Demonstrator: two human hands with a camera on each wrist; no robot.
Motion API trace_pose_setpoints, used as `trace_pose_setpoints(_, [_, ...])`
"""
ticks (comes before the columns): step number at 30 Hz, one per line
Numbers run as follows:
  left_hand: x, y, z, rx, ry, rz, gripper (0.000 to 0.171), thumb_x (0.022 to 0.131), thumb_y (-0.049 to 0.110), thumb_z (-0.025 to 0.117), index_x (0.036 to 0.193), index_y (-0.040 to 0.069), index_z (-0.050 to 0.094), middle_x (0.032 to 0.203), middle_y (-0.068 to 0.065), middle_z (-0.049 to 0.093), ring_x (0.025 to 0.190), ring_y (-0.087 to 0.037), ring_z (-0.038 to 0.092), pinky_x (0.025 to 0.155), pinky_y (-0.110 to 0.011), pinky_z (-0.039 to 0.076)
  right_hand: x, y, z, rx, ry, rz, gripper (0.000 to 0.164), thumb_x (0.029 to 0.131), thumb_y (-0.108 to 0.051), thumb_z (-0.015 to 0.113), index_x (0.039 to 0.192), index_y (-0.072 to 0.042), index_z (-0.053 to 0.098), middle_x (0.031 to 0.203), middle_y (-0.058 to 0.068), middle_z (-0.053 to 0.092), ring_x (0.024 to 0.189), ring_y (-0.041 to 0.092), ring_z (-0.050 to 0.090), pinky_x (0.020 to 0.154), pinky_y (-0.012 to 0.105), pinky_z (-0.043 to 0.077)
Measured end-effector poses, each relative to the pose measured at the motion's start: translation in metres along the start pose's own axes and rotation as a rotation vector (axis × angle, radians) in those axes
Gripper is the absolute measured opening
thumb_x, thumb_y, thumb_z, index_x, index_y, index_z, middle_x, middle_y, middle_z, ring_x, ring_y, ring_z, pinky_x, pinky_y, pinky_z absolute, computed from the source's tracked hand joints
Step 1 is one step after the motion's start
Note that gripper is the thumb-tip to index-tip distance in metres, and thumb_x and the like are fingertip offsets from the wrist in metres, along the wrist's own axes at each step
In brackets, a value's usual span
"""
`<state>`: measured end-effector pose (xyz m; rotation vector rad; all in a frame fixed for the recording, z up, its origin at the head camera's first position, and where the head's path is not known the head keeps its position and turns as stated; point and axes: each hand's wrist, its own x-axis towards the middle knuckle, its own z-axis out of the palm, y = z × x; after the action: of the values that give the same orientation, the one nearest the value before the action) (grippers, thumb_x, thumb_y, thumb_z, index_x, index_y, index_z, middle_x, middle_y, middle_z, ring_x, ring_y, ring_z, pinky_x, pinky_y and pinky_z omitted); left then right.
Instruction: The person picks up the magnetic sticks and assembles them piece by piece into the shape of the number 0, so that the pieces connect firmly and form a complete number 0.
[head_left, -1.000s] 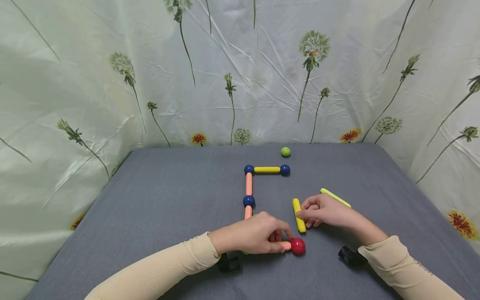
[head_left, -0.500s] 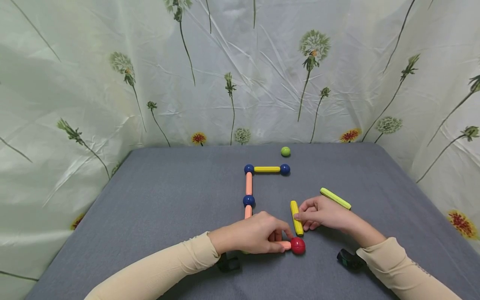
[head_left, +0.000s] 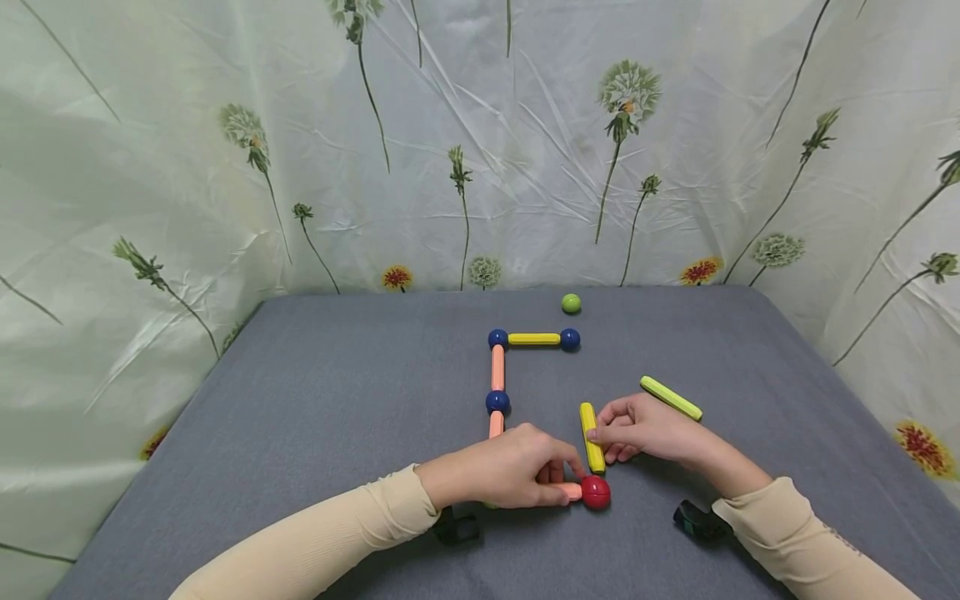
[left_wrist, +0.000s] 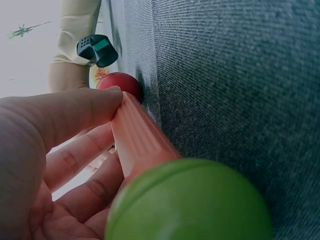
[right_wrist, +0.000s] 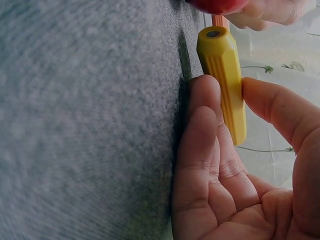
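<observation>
My left hand (head_left: 517, 467) pinches a salmon-pink magnetic rod (left_wrist: 140, 135) between thumb and fingers. A red ball (head_left: 596, 493) is at this rod's right end, and a green ball (left_wrist: 190, 205) at the other, mostly hidden by the hand in the head view. My right hand (head_left: 645, 427) holds a yellow magnetic rod (right_wrist: 220, 65) by thumb and fingertips. Its near end, with a grey metal disc showing, is right by the red ball. Another salmon rod (head_left: 497, 423) runs from a blue ball (head_left: 498, 402) down behind my left hand.
Farther back, one more salmon rod (head_left: 498, 367) leads to a blue corner ball (head_left: 498, 339). From there a yellow rod (head_left: 534, 339) reaches another blue ball (head_left: 570, 340). A loose green ball (head_left: 572, 303) and a lime rod (head_left: 671, 398) lie on the grey cloth-covered table (head_left: 360, 375).
The right hand has brought the yellow rod slightly left and nearer to me, so its end is closer to the red ball. The left hand has stayed in place.
</observation>
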<state>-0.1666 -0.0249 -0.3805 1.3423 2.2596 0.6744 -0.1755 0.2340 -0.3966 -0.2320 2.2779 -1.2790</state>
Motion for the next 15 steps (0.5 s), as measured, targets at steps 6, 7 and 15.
trace_pose_setpoints(6, [0.0,0.0,0.0001,-0.002,0.002,0.003,0.023,0.101,0.017,0.077,0.123,0.013,0.074,0.081,0.012,0.066,0.066,0.006,0.056,0.064,-0.011,0.049,0.0001,-0.0003,-0.0001,0.005,-0.004,0.01,0.029,0.101,-0.03,0.075,0.103,-0.002,0.07,0.082,0.002,0.076,0.079,0.015,0.072,0.072,0.028,0.06])
trace_pose_setpoints(7, [0.0,-0.0001,0.0001,-0.002,0.002,0.003,0.023,0.101,0.017,0.077,0.123,0.013,0.074,0.081,0.012,0.066,0.066,0.006,0.056,0.064,-0.011,0.049,0.0002,-0.0001,-0.0001,0.005,-0.004,0.01,0.029,0.101,-0.03,0.075,0.103,-0.002,0.07,0.082,0.002,0.076,0.079,0.015,0.072,0.072,0.028,0.061])
trace_pose_setpoints(15, [0.0004,-0.0004,-0.0002,-0.007,-0.001,-0.006,0.024,0.101,0.018,0.078,0.124,0.013,0.075,0.081,0.012,0.066,0.066,0.005,0.056,0.065,-0.011,0.049,-0.0004,0.001,0.0008,0.021,-0.014,-0.006,0.028,0.101,-0.029,0.076,0.102,-0.002,0.07,0.081,0.002,0.075,0.078,0.015,0.072,0.071,0.028,0.061])
